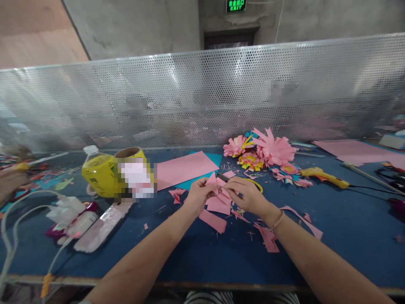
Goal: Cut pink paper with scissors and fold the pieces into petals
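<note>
A small folded piece of pink paper (212,180) is pinched in the fingers of my left hand (200,195). My right hand (248,195) is closed at the paper's right side, its fingertips on the paper edge. Just behind my right hand show a dark blade (222,177) and a yellow loop handle (258,185), apparently scissors; the hand hides their middle. More cut pink pieces (218,206) lie on the blue table under my hands, along with a pink strip (212,221) and small scraps.
Pink paper flowers (274,147) and a yellow glue gun (325,176) lie right of centre. A pink sheet (186,169) rests at the back. Leftward stand a yellow-labelled bottle (98,171), a tape roll (129,154) and a power strip with chargers (72,221). Perforated metal (177,97) borders the table's back.
</note>
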A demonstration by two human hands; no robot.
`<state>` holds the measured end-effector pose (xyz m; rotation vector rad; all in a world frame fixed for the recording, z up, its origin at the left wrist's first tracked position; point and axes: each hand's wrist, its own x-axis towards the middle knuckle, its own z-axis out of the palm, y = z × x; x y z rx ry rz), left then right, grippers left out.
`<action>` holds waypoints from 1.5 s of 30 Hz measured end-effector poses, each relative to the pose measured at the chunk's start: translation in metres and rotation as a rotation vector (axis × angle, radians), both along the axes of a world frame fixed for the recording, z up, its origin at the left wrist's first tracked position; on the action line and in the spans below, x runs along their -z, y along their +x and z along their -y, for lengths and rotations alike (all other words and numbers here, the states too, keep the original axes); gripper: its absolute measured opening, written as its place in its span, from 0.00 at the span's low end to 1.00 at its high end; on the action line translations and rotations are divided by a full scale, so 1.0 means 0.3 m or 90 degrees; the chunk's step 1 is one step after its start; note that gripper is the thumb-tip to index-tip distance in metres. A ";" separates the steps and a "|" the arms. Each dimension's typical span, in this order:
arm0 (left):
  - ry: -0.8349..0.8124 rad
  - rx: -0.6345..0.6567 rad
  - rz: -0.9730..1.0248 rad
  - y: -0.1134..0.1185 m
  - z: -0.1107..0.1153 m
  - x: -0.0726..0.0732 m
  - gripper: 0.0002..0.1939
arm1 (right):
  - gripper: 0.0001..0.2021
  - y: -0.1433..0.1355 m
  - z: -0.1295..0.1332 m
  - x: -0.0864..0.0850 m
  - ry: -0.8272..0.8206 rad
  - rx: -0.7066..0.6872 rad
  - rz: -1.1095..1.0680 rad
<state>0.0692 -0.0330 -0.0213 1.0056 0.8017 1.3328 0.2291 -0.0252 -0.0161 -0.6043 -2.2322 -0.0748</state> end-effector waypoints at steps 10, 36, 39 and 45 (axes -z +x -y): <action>0.060 -0.008 -0.168 0.008 0.014 0.000 0.09 | 0.12 -0.063 -0.011 0.041 -0.226 0.097 -0.053; 0.117 0.038 -0.226 0.010 0.020 -0.002 0.10 | 0.13 -0.065 -0.022 0.050 -0.707 -0.134 -0.322; 0.100 0.020 -0.209 0.009 0.020 -0.010 0.11 | 0.13 -0.055 -0.030 0.049 -0.687 -0.145 -0.342; 0.103 0.017 -0.231 0.012 0.026 -0.012 0.12 | 0.13 -0.050 -0.030 0.046 -0.640 -0.121 -0.329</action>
